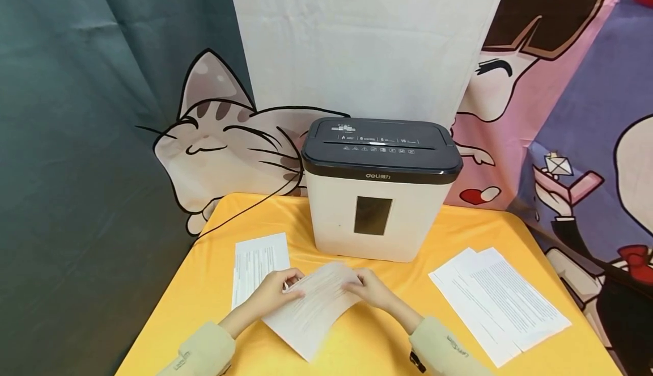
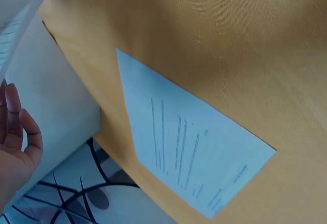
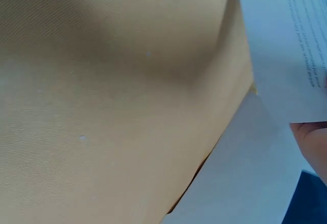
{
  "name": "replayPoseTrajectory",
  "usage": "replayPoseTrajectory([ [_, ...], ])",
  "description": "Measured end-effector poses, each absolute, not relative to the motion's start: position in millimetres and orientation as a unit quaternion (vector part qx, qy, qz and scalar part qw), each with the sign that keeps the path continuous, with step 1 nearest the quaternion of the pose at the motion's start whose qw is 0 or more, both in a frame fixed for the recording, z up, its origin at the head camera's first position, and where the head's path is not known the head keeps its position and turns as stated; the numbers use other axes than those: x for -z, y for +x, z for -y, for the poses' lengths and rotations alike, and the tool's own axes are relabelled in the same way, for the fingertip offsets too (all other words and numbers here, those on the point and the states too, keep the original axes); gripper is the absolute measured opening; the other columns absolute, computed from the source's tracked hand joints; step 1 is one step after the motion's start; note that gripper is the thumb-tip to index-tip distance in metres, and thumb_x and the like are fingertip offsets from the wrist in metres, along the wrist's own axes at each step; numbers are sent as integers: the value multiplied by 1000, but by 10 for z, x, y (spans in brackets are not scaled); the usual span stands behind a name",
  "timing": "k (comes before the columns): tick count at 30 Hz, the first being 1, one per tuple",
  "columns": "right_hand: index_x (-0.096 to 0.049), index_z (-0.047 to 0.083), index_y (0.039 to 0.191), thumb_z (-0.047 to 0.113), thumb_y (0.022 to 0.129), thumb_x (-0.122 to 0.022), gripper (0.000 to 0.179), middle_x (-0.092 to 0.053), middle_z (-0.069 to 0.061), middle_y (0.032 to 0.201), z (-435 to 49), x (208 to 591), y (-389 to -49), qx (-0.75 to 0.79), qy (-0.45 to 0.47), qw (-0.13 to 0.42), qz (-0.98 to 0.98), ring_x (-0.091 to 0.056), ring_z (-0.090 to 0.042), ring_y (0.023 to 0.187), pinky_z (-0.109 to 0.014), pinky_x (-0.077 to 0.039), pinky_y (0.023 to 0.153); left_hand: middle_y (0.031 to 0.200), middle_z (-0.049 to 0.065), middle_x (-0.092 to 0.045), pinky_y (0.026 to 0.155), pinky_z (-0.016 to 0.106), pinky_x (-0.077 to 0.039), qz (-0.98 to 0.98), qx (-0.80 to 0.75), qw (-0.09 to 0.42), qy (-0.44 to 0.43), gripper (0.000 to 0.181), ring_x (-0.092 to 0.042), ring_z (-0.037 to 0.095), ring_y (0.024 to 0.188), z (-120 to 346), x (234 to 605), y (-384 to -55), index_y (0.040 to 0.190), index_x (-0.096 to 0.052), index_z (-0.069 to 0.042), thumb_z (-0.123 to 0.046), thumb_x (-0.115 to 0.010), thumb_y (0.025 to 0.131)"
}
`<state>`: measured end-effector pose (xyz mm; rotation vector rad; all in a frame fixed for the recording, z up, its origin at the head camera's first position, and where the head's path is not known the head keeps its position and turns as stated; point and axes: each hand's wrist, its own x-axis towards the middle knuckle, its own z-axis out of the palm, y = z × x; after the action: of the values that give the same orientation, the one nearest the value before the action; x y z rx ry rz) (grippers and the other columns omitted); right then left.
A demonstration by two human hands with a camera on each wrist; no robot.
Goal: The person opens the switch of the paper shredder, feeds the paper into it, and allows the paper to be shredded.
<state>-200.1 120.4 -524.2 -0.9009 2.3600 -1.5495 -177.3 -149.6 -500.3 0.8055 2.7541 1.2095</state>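
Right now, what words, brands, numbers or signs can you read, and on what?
"deli得力": front edge of the black plastic lid on the boxy white shredder.
Lid-top digits, lettering, icons: too small to read surely.
Held white paper sheet, flat white sheet at left, overlapping white sheets at right: print too small or blurred.
Cream fabric sleeves: lettering unreadable.

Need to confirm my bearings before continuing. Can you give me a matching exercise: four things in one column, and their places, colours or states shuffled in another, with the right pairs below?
Things:
1. Shredder lid
2. Tablecloth
3. Overlapping sheets
4. Bent sheet

Places, colours, states:
A. Lying at lower right in the head view
B. Held by the left grip and right grip
C. Mostly black, with white markings
D. Yellow in the head view

Pairs: 1-C, 2-D, 3-A, 4-B
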Motion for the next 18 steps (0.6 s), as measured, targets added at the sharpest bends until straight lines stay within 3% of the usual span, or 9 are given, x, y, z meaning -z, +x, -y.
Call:
replayPoseTrajectory([
  [7,-64,-11,96,4,89,-61,17,-68,-26,91,-1288,5258,-2003,559,-297,50,-773,-55,6,77,-17,-47,64,79,-7,-65,58,17,-41,-892,-400,4,211,10,-47,-1,67,1589,4934,-1752,88,-67,-17,-20,-73,81],
  [11,-64,-11,96,5,90,-60,18,-68,-27,92,-1339,5240,-1998,573,-282,54,-768,-57,6,80,-17,-47,66,85,-5,-69,59,17,-42,-895,-409,1,176,10,-49,0,69,1620,4911,-1738,87,-67,-18,-20,-74,80],
  [15,-64,-12,97,4,91,-58,18,-68,-28,92,-1406,5205,-1998,576,-275,37,-769,-56,7,81,-16,-47,68,89,2,-70,60,18,-45,-880,-446,-2,162,18,-52,0,69,1643,4909,-1745,92,-68,-13,-22,-76,79],
  [18,-63,-13,101,2,92,-55,19,-67,-29,96,-1456,5168,-2000,587,-268,21,-763,-58,7,88,-17,-49,74,90,13,-69,60,19,-48,-842,-515,20,159,23,-54,0,67,1652,4922,-1767,97,-67,-3,-17,-75,80],
])
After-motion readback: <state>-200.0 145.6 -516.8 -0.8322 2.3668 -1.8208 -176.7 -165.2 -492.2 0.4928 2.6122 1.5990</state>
